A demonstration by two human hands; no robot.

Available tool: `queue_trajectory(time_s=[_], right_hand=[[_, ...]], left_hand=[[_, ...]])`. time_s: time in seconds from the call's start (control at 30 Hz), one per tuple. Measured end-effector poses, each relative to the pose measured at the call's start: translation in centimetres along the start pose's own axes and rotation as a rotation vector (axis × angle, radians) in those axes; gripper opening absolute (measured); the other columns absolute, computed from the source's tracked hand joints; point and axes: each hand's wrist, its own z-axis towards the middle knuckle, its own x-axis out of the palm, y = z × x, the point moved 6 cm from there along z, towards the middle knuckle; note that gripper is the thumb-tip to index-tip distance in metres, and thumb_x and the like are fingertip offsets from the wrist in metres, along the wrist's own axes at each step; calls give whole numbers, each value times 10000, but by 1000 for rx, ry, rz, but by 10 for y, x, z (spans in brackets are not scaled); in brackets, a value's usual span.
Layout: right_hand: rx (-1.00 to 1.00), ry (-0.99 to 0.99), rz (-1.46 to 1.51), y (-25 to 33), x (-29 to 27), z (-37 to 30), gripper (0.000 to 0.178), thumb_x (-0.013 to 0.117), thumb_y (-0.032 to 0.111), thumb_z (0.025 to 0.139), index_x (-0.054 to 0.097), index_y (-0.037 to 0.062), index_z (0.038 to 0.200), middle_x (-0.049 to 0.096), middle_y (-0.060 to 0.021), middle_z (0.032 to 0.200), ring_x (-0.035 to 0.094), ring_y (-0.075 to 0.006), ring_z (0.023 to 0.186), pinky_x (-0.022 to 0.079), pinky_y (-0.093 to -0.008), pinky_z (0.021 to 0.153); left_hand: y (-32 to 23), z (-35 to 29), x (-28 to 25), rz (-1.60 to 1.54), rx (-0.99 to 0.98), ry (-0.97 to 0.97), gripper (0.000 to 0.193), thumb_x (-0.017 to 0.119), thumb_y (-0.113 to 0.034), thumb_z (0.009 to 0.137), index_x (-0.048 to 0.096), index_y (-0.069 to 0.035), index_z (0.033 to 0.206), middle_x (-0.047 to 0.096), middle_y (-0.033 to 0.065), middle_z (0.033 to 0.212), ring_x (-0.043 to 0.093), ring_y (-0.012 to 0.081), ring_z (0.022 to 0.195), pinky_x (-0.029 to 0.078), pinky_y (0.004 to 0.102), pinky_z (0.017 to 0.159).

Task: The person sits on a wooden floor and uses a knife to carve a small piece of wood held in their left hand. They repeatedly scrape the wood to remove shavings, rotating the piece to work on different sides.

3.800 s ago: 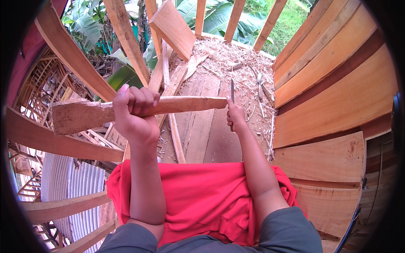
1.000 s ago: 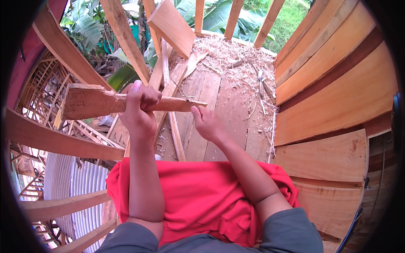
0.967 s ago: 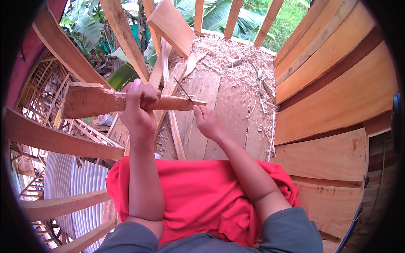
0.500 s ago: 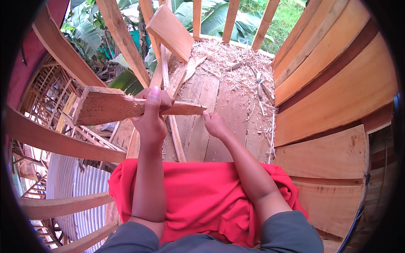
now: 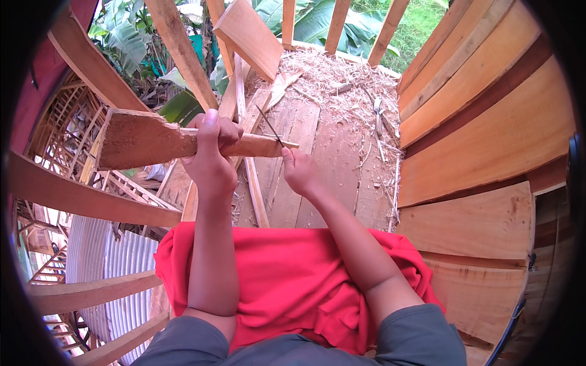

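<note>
A rough-carved piece of wood (image 5: 143, 143), wide at its left end and narrow toward the right, is held out over my lap. My left hand (image 5: 210, 149) is wrapped round its middle, thumb on top. At the narrow right end, my right hand (image 5: 299, 168) is closed on a knife (image 5: 270, 126). Its thin dark blade points up and to the left, crossing the wood near the tip; the handle is hidden in my fingers. Red cloth (image 5: 293, 268) covers my lap beneath both forearms.
Wood shavings (image 5: 329, 73) lie thick on the plank floor (image 5: 308, 177) at the far end. A wooden block (image 5: 250, 39) leans on sticks ahead of me. Board walls (image 5: 482, 134) rise on the right; a slatted railing (image 5: 91, 195) runs along the left.
The knife blade has come into sight, angled up across the wood's narrow end. My right hand has moved slightly left and up, and the wood has shifted a little upward and left.
</note>
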Motion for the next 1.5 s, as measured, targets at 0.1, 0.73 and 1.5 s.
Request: queue_trajectory(time_s=[0.1, 0.73, 1.5], right_hand=[[39, -9, -105, 8, -3, 0, 416, 403, 317, 1019, 561, -19, 832, 597, -291, 742, 594, -482, 773, 444, -555, 709], [108, 73, -119, 18, -11, 5, 453, 407, 341, 1012, 639, -29, 890, 632, -288, 787, 612, -471, 809, 457, -537, 747], [182, 56, -44, -59, 1, 14, 444, 428, 322, 1019, 563, -58, 834, 586, -260, 725, 585, -416, 709, 440, -467, 673]], left_hand=[[-2, -1, -1, 27, 9, 13, 320, 493, -114, 967, 413, -85, 658, 402, 0, 557, 361, 98, 531, 360, 284, 577], [-4, -14, 16, 202, 11, 70, 371, 449, -155, 966, 314, -103, 625, 278, -10, 537, 245, 110, 515, 295, 315, 551], [-2, -5, 18, 177, 17, 108, 375, 449, -147, 963, 312, -105, 616, 271, -12, 545, 255, 113, 510, 313, 319, 563]])
